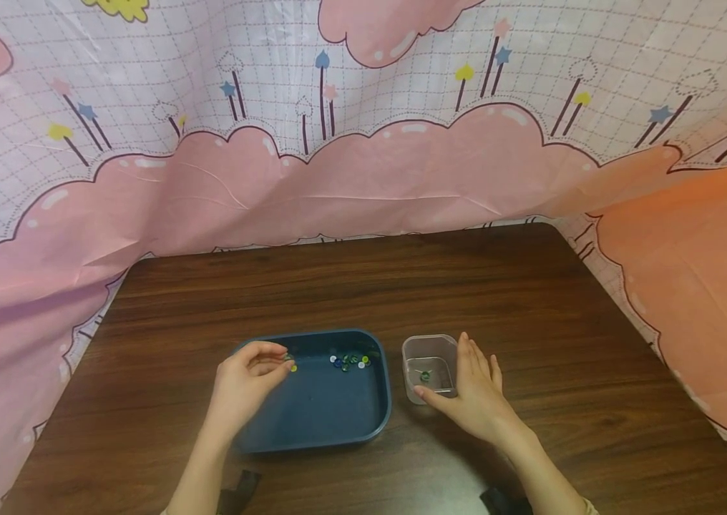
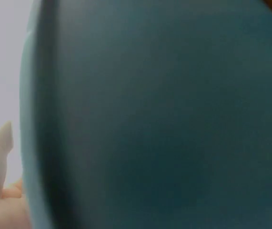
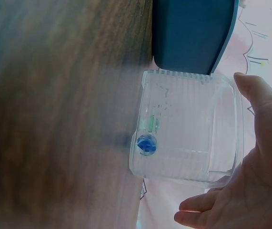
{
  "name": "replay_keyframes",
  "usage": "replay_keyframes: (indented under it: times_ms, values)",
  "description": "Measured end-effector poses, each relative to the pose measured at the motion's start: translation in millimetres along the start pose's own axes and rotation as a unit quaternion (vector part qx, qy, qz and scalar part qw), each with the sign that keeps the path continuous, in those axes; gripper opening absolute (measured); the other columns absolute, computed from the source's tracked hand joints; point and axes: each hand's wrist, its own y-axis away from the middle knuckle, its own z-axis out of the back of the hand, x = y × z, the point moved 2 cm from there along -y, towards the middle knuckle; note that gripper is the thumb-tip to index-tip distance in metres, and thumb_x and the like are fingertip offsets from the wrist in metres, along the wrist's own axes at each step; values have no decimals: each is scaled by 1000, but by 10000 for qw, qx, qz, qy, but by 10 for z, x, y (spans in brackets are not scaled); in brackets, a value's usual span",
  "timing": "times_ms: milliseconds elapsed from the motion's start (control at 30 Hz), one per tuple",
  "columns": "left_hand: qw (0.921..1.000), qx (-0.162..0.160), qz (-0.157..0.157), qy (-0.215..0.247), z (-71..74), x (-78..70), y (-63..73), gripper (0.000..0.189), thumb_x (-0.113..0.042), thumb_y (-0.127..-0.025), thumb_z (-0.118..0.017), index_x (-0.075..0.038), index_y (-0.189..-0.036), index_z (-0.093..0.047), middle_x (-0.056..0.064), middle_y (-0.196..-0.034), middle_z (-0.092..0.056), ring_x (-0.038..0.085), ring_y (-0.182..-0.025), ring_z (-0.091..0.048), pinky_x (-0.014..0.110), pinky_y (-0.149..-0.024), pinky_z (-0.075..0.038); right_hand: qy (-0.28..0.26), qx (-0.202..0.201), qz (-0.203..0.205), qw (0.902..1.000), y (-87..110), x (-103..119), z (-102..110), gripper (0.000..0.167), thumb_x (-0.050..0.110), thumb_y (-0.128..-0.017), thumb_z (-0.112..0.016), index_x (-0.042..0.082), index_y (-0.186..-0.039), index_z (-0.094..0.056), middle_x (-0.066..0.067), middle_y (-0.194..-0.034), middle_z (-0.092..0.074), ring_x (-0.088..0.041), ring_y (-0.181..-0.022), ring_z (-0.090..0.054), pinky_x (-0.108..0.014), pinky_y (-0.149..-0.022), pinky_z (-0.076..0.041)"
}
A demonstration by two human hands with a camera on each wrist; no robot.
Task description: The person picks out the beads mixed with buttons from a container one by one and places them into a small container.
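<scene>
In the head view my left hand [image 1: 244, 386] hovers over the left part of a dark blue tray [image 1: 312, 447], fingers bent and thumb tip a little apart from them. A small yellow bead [image 1: 294, 368] and a greenish piece show by its fingertips; whether it touches them is unclear. My right hand [image 1: 482, 400] lies along the near right side of a clear plastic box [image 1: 416, 340], fingers fairly straight, thumb by its near rim. A green piece [image 1: 425, 376] is inside the box; the right wrist view also shows a blue gem-like bead [image 3: 146, 144] there.
A cluster of green, white, blue and yellow beads [image 1: 349, 363] lies in the tray's far right part. Tray and box stand side by side on a brown wooden table [image 1: 338, 286]. A patterned cloth [image 1: 363, 172] hangs behind it.
</scene>
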Motion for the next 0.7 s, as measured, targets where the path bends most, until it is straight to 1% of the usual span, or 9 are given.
replay_keyframes:
  times_ms: [133, 233, 367, 533, 700]
  values:
    - [9995, 131, -100, 275, -23, -75, 15, 28, -15, -85, -78, -5, -109, -67, 7, -102, -71, 20, -93, -71, 25, -79, -57, 6, 2, -16, 10000, -4, 2, 0, 123, 70, -81, -62, -8, -152, 0, -31, -158, -11, -46, -145, -10, -67, -113, -1]
    - [9988, 199, -202, 388, -44, -129, 18, 28, -15, -85, -78, -5, -109, -67, 7, -102, -71, 20, -94, -71, 26, -80, -57, 7, 1, -29, 10000, -4, 4, 0, 123, 70, -81, -62, -8, -152, -1, -31, -158, -12, -46, -145, -10, -67, -113, -1]
    - [9983, 272, -248, 453, -78, -199, 21, 27, -15, -85, -78, -5, -108, -68, 7, -101, -71, 21, -93, -71, 26, -79, -57, 18, -6, -30, 10000, -6, 8, -1, 123, 70, -80, -63, -8, -152, -1, -31, -158, -12, -46, -145, -11, -67, -113, -1]
    - [9968, 526, -304, 520, -144, -299, 30, 27, -15, -85, -78, -5, -107, -67, 6, -100, -71, 19, -90, -71, 28, -76, -55, 26, -27, -22, 10000, -5, 7, -2, 123, 70, -80, -63, -8, -152, -2, -31, -157, -12, -46, -145, -11, -67, -113, -2]
    - [9951, 620, -499, 592, -223, -384, 54, 25, -14, -84, -78, -6, -105, -68, 4, -96, -71, 16, -87, -70, 29, -75, -54, 10, -38, -14, 10000, -5, 6, -2, 122, 70, -80, -63, -8, -152, -2, -31, -158, -11, -46, -145, -11, -68, -113, -2]
